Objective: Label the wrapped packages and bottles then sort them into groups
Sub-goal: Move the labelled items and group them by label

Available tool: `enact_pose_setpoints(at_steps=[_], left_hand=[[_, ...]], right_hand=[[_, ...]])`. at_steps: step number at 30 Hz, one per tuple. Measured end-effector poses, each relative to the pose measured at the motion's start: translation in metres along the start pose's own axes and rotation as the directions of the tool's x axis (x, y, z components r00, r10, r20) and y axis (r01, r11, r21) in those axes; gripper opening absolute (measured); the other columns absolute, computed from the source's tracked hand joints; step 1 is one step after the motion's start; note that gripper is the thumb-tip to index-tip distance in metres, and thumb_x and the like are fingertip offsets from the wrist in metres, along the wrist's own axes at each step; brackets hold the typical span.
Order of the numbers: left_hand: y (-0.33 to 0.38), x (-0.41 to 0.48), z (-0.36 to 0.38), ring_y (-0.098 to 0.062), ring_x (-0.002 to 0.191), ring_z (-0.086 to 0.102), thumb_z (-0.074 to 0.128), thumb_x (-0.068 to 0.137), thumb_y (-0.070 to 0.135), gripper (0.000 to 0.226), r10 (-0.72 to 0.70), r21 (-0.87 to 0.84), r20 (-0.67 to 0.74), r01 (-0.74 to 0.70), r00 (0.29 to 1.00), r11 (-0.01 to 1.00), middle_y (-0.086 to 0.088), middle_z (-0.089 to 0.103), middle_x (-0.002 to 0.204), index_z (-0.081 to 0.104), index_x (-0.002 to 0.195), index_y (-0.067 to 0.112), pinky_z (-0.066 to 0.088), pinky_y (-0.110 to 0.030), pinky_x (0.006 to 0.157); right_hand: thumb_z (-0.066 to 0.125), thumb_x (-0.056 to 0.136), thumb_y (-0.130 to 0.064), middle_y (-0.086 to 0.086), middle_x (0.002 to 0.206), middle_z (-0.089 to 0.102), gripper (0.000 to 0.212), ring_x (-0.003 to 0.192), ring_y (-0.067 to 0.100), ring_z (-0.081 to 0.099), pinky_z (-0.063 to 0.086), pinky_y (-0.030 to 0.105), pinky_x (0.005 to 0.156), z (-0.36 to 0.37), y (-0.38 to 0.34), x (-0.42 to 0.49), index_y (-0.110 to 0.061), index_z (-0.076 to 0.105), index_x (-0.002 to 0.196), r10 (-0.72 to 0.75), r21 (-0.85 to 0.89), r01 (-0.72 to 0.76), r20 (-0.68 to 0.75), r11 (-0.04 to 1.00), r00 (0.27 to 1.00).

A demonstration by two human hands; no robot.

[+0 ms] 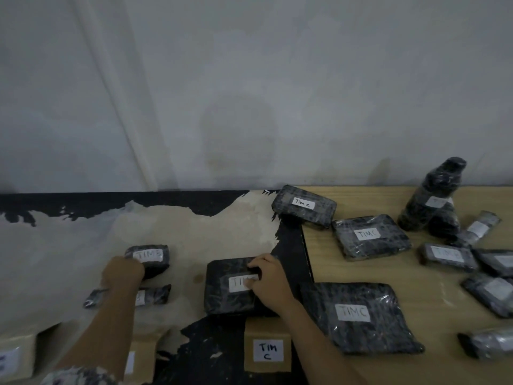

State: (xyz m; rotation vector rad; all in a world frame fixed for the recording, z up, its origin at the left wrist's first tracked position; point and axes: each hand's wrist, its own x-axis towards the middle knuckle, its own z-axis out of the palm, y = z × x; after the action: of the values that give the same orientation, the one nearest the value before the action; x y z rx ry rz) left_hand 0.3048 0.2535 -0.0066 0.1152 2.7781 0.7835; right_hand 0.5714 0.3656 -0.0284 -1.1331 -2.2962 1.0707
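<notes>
My left hand [123,270] grips a small black wrapped package [150,258] with a white label, on the worn black-and-beige surface at left. My right hand [268,282] rests on a larger black wrapped package [227,287], fingers curled over its far edge and its white label. Under my left forearm lies a small wrapped roll [154,295]. A big labelled package [358,315] lies to the right of my right hand. Two wrapped bottles [433,198] stand at the far right.
On the wooden table [347,262] lie more labelled black packages [304,204] [370,236] and several small ones at the right edge. Cardboard boxes with white labels [268,350] [16,357] stand along the near edge. A grey wall rises behind.
</notes>
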Motion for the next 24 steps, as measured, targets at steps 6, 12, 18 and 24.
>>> enact_pose_setpoints(at_steps=[6,12,18,24], left_hand=[[0.046,-0.024,0.014,-0.042,0.130,0.023,0.054,0.088,0.013,0.046,-0.022,0.096,-0.037,0.026,0.999,0.995,-0.024,0.028,0.142,0.040,0.129,-0.002,0.023,-0.051,0.108],[0.117,-0.071,0.061,-0.041,0.126,0.034,0.055,0.091,0.031,0.056,0.333,-0.005,0.172,-0.337,0.927,0.942,-0.023,0.036,0.139,0.039,0.137,0.004,0.030,-0.044,0.103],[0.186,-0.118,0.128,-0.032,0.134,0.034,0.058,0.090,0.039,0.070,0.490,-0.259,0.463,-0.416,0.739,0.872,-0.015,0.032,0.148,0.029,0.144,0.006,0.030,-0.037,0.110],[0.224,-0.132,0.180,-0.036,0.140,0.025,0.065,0.083,0.045,0.100,0.431,-0.335,0.522,-0.288,0.736,0.897,-0.017,0.015,0.155,0.001,0.150,0.008,0.027,-0.045,0.113]], right_hand=[[0.066,0.085,-0.012,0.007,0.099,0.070,0.020,0.085,0.011,0.061,0.043,0.005,0.067,-0.036,0.004,0.011,-0.005,0.069,0.103,0.257,0.356,-0.159,-0.249,0.921,0.934],[0.055,0.085,0.001,0.010,0.112,0.058,0.027,0.105,0.030,0.055,0.041,0.030,0.083,-0.108,0.052,0.017,-0.002,0.059,0.112,0.695,0.579,-0.388,-0.559,0.717,0.452],[0.069,0.084,-0.035,0.027,0.143,0.025,0.086,0.125,0.040,0.036,0.038,0.043,0.098,-0.162,0.088,0.022,0.006,0.019,0.141,0.901,0.684,-0.589,-0.364,0.431,0.237],[0.061,0.088,-0.040,0.024,0.144,0.033,0.083,0.127,0.038,0.037,0.038,0.043,0.097,-0.166,0.107,0.031,0.008,0.022,0.143,0.898,0.595,-0.676,-0.339,0.435,0.279]])
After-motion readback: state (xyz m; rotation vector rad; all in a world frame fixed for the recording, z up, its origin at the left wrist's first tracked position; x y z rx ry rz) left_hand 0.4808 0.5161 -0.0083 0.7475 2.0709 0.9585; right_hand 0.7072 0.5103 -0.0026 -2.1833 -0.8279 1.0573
